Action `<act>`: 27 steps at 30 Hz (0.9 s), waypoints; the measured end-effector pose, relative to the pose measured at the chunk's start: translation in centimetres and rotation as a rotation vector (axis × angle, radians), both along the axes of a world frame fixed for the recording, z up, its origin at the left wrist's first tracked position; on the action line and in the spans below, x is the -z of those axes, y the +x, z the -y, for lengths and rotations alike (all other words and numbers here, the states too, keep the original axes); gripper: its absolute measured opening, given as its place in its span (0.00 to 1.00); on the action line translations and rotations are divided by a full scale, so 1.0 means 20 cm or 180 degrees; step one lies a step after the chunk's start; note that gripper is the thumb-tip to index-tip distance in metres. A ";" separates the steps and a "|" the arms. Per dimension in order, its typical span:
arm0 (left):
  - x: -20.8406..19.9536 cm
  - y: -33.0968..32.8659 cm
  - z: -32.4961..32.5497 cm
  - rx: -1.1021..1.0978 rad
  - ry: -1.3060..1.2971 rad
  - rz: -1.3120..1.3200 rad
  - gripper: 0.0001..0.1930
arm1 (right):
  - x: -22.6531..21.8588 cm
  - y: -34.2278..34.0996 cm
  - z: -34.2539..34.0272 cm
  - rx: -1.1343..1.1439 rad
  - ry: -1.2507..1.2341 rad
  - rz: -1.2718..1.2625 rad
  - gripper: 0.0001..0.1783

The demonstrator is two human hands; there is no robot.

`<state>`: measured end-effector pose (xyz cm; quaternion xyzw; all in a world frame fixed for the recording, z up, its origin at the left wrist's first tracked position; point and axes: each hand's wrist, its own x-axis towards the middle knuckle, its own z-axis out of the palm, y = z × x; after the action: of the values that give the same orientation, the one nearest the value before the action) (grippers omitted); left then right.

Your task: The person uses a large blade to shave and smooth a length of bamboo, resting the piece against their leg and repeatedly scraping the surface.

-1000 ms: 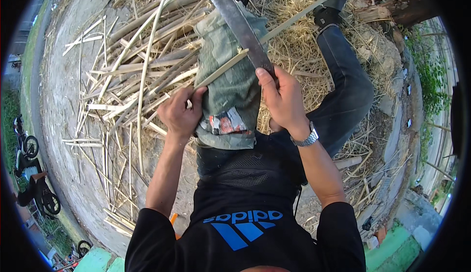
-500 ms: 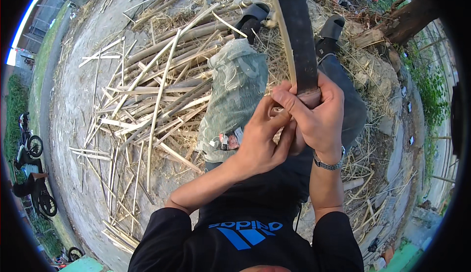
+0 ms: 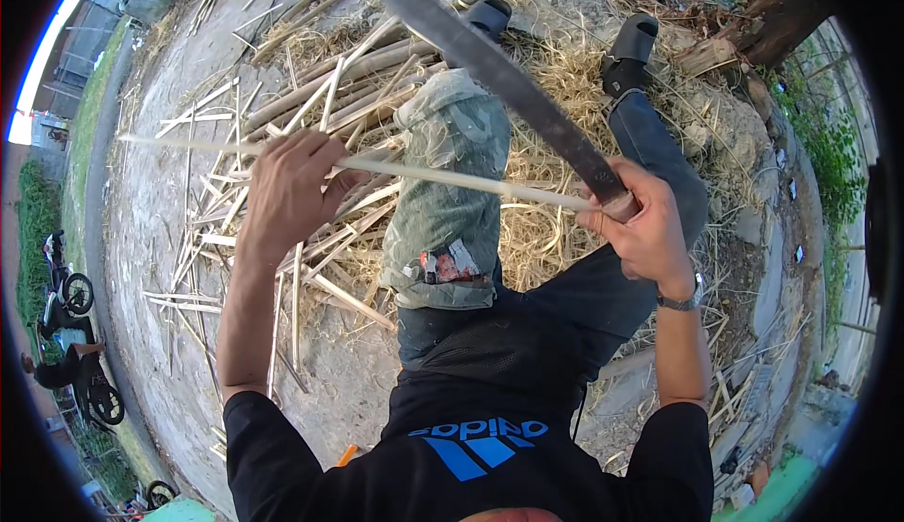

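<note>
A long dark machete [image 3: 513, 80] slants up and left from my right hand [image 3: 650, 230], which is closed around its handle. Pinched at that same hand is the right end of a pale bamboo strip [image 3: 452, 178]. The strip runs leftward across my lap, above my wrapped leg. My left hand [image 3: 290, 178] is closed over it farther left, knuckles up, and the strip's thin end sticks out beyond. Below the strip, a greenish sack-like wrap [image 3: 443, 136] covers my left leg.
Split bamboo pieces [image 3: 325, 98] lie heaped on the ground to the left, with straw-like shavings [image 3: 551, 230] between my legs. A tree stump [image 3: 786, 14] stands at the far right. A person [image 3: 66, 362] is beside a motorbike [image 3: 99, 395] at the left edge.
My hands, close together before, are now wide apart, the left having moved left along the strip. The machete has tilted from near upright toward the left, and the strip lies crosswise.
</note>
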<state>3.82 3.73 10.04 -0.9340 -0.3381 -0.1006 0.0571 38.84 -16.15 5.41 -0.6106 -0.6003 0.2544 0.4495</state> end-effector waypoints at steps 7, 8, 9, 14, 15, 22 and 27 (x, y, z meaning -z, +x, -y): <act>0.30 -0.03 0.32 -0.0495 -0.1661 0.1056 0.11 | 0.05 -0.20 -0.02 0.0952 0.0371 0.0087 0.13; 0.31 0.00 0.36 -0.0823 -0.1754 0.1264 0.08 | 0.07 -0.22 -0.02 0.0940 0.0571 0.0570 0.13; 0.33 0.03 0.38 -0.0839 -0.1792 0.1243 0.08 | 0.06 -0.25 -0.02 0.0935 0.0527 0.0558 0.13; 0.35 0.09 0.47 -0.0778 -0.0178 0.1754 0.17 | 0.04 -0.41 -0.02 0.0638 0.0114 0.0268 0.18; 0.35 0.09 0.48 -0.0687 0.0185 0.1768 0.19 | 0.07 -0.43 -0.02 0.0505 0.0147 0.0072 0.20; 0.53 0.08 0.57 -0.1026 -0.1849 0.1998 0.15 | 0.37 -0.42 0.04 0.0161 -0.0420 0.0553 0.25; 0.53 0.05 0.54 -0.1221 -0.2648 0.2145 0.13 | 0.41 -0.35 0.05 -0.0654 -0.0803 0.0591 0.31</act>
<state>4.74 -7.00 -0.63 -0.7160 -0.5123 -0.2392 -0.4094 31.74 -17.14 -2.73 -0.6184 -0.6617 0.3148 0.2838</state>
